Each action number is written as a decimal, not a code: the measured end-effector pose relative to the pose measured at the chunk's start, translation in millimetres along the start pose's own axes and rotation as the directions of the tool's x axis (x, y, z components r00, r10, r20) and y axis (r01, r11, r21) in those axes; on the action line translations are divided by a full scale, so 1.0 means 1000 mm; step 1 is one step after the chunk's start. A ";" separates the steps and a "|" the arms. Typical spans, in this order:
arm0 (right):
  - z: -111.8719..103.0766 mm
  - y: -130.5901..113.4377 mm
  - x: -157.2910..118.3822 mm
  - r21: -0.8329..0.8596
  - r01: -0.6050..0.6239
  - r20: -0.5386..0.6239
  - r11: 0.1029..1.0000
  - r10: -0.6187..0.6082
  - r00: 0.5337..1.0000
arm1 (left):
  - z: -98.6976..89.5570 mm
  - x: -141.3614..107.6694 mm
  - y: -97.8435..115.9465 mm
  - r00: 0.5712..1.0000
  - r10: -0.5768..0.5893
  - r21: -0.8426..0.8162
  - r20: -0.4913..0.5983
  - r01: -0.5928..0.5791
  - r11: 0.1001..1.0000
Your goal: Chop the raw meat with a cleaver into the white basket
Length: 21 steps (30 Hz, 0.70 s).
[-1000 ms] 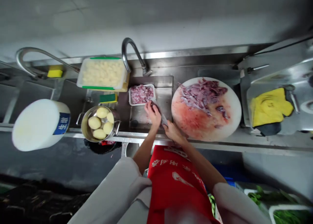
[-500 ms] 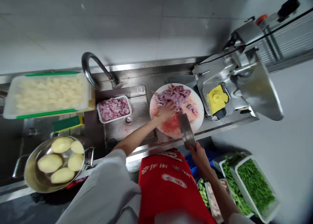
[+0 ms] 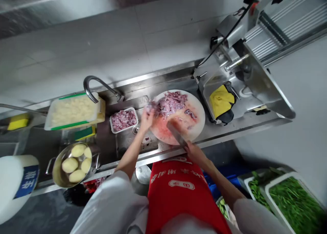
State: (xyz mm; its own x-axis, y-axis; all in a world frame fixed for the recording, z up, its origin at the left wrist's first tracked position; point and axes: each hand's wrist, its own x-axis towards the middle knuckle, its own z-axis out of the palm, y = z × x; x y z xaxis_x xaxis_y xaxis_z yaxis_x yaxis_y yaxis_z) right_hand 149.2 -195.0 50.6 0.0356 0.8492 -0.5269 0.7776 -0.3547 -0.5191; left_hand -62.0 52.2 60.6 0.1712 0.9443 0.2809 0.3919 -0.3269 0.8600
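Note:
My left hand (image 3: 147, 120) is at the left edge of the round white cutting board (image 3: 198, 125), closed on some dark red meat (image 3: 153, 108) that is blurred. More sliced meat (image 3: 175, 103) lies in a pile on the board, with a small separate piece (image 3: 190, 114) to its right. My right hand (image 3: 193, 151) grips the handle of a cleaver (image 3: 176, 133), its blade over the board's lower part. Left of my left hand, a white basket (image 3: 137, 120) of chopped meat stands at the sink.
A curved faucet (image 3: 89, 78) rises behind the sink. Left are a tub (image 3: 98, 116) of pale pieces and a pot (image 3: 57, 174) of peeled potatoes. Right stands a metal slicer (image 3: 270, 81) with a yellow cloth (image 3: 221, 99). Baskets of greens (image 3: 293, 196) sit lower right.
My left hand has moved left off the middle of the board and now holds meat. The cleaver has shifted left and tilted more. The whole view has turned and shifted.

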 end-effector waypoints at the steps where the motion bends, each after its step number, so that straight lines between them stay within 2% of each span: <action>1: -0.006 -0.007 0.013 -0.003 0.097 0.019 0.995 -0.097 0.995 | -0.016 0.001 0.007 0.996 -0.059 -0.065 -0.068 0.055 0.996; 3: -0.017 -0.018 0.038 0.007 0.216 0.027 0.976 -0.216 0.976 | -0.050 0.003 0.021 0.986 -0.123 -0.177 -0.112 0.102 0.979; 5: -0.029 -0.020 0.058 0.021 0.236 0.033 0.971 -0.237 0.971 | -0.080 0.004 0.035 0.976 -0.190 -0.260 -0.106 0.158 0.953; 7: -0.042 -0.011 0.070 0.008 0.202 0.033 0.979 -0.202 0.979 | -0.093 0.003 0.046 0.966 -0.257 -0.236 0.032 0.257 0.937; 8: -0.048 -0.003 0.073 -0.011 0.179 0.029 0.984 -0.178 0.984 | -0.091 0.001 0.049 0.944 -0.297 -0.202 0.145 0.321 0.925; 9: -0.054 0.006 0.074 -0.033 0.151 0.025 0.988 -0.151 0.988 | -0.083 -0.001 0.051 0.902 -0.336 -0.158 0.271 0.386 0.909; 10: -0.059 0.016 0.073 -0.053 0.124 0.025 0.991 -0.122 0.992 | -0.069 -0.005 0.050 0.840 -0.370 -0.108 0.398 0.443 0.890; 12: -0.066 0.032 0.071 -0.084 0.077 0.040 0.993 -0.074 0.996 | -0.027 -0.013 0.044 0.683 -0.400 -0.006 0.612 0.509 0.861; 13: -0.067 0.038 0.069 -0.098 0.061 0.046 0.993 -0.057 0.997 | -0.003 -0.019 0.038 0.607 -0.405 0.053 0.684 0.512 0.857; 14: -0.068 0.042 0.068 -0.108 0.051 0.046 0.993 -0.047 0.998 | 0.020 -0.025 0.032 0.564 -0.415 0.120 0.714 0.486 0.866; 15: -0.067 0.046 0.067 -0.116 0.046 0.039 0.992 -0.042 0.998 | 0.040 -0.032 0.025 0.570 -0.437 0.188 0.695 0.443 0.877; 16: -0.066 0.048 0.066 -0.121 0.042 0.026 0.992 -0.039 0.999 | 0.057 -0.041 0.018 0.631 -0.459 0.250 0.626 0.395 0.884; 17: -0.064 0.049 0.065 -0.120 0.041 0.014 0.992 -0.040 0.999 | 0.068 -0.051 0.012 0.720 -0.469 0.307 0.511 0.357 0.882; 18: -0.062 0.050 0.064 -0.115 0.040 0.008 0.993 -0.040 0.999 | 0.075 -0.062 0.007 0.809 -0.456 0.356 0.371 0.330 0.874; 19: -0.060 0.049 0.063 -0.107 0.037 0.009 0.994 -0.036 0.999 | 0.077 -0.074 0.002 0.877 -0.419 0.389 0.235 0.310 0.867; 20: -0.059 0.048 0.061 -0.103 0.031 0.015 0.994 -0.030 0.999 | 0.077 -0.086 -0.001 0.920 -0.371 0.408 0.128 0.292 0.865; 21: -0.059 0.046 0.060 -0.108 0.027 0.023 0.994 -0.024 0.999 | 0.074 -0.098 -0.004 0.943 -0.326 0.412 0.065 0.272 0.870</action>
State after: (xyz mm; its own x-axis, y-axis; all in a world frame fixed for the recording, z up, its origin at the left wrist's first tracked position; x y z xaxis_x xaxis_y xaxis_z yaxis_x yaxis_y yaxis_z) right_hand 223.9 -137.4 35.2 0.0022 0.8484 -0.5294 0.8418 -0.2873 -0.4570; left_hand -13.5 -41.6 -1.7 0.0929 0.9947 -0.0431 0.7596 -0.0428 0.6489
